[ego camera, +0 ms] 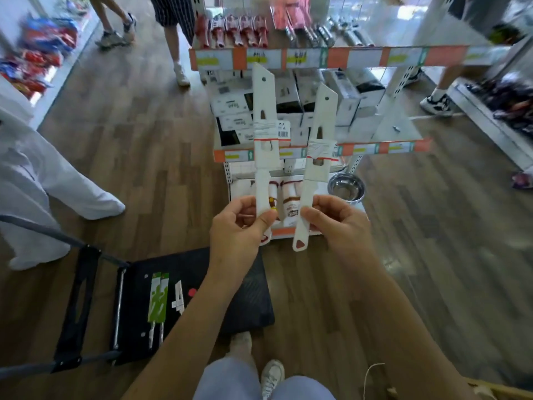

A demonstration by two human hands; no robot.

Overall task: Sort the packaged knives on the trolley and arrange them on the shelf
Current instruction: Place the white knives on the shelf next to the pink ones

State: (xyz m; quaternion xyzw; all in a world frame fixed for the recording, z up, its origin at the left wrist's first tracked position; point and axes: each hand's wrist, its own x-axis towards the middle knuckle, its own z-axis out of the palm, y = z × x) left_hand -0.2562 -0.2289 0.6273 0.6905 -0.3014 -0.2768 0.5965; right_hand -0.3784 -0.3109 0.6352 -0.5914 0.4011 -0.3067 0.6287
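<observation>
I hold two white packaged knives upright in front of the shelf (pixel 317 57). My left hand (pixel 239 226) pinches the handle of the left knife (pixel 265 119), whose cardboard sleeve points up. My right hand (pixel 334 223) grips the handle of the right knife (pixel 320 140), tilted slightly right, its red-tipped handle end hanging below my fingers. Down on the black trolley (pixel 248 295) at lower left lie two packaged knives with green cards (pixel 158 304) and a small white pack beside them.
The shelf carries white boxes on its middle level, red-handled items on top and a steel bowl (pixel 346 186) lower down. Several people's legs stand around the shelf. A person in white (pixel 43 174) is at left. Wooden floor lies all around.
</observation>
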